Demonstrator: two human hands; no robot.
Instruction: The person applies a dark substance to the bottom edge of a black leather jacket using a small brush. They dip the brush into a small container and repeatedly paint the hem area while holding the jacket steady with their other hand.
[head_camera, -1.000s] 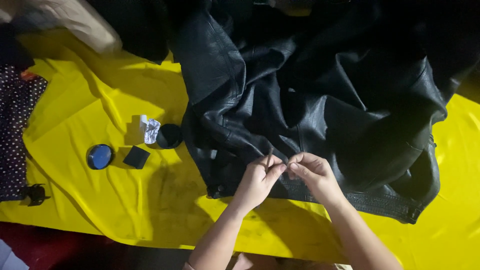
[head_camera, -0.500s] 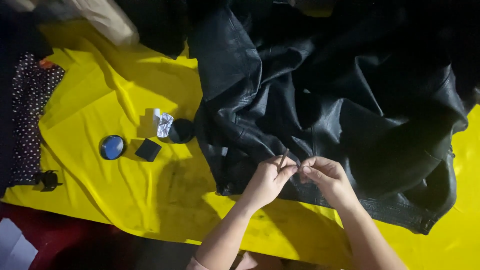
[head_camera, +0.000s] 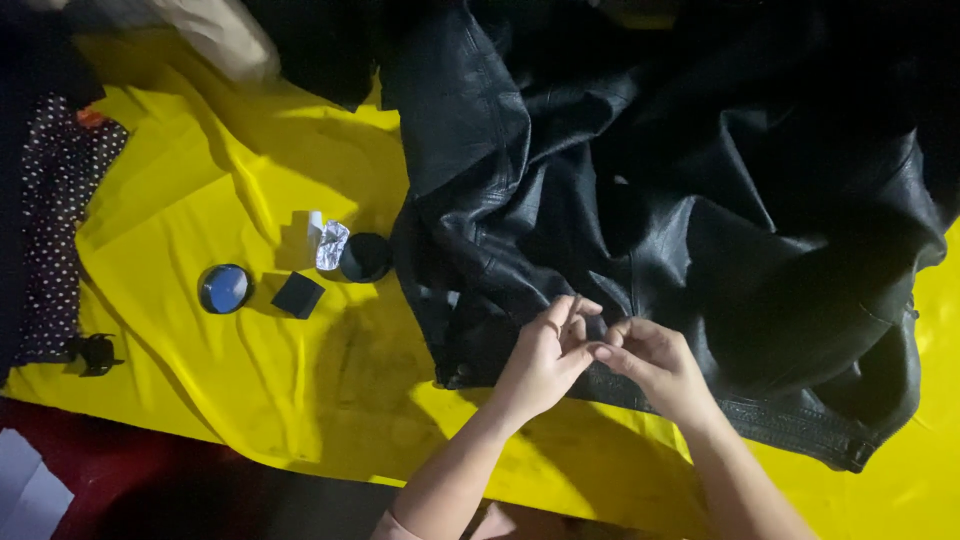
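A black leather jacket (head_camera: 680, 190) lies crumpled over a yellow cloth (head_camera: 250, 400). My left hand (head_camera: 545, 355) and my right hand (head_camera: 650, 362) meet at the jacket's lower part, just above its hem. The fingertips of both hands pinch together at one spot on the leather. Whatever small thing sits between the fingers is too small to make out.
To the left on the yellow cloth lie a round blue tin (head_camera: 224, 289), a small black square (head_camera: 298, 295), a black round cap (head_camera: 366, 257) and a crumpled bit of foil (head_camera: 331, 245). A dark polka-dot fabric (head_camera: 55, 230) lies at the far left, with a small black clip (head_camera: 95, 353) by it.
The view has shifted so everything sits further right in the picture. Both hands stay together at the same spot on the jacket, with fingers slightly rearranged.
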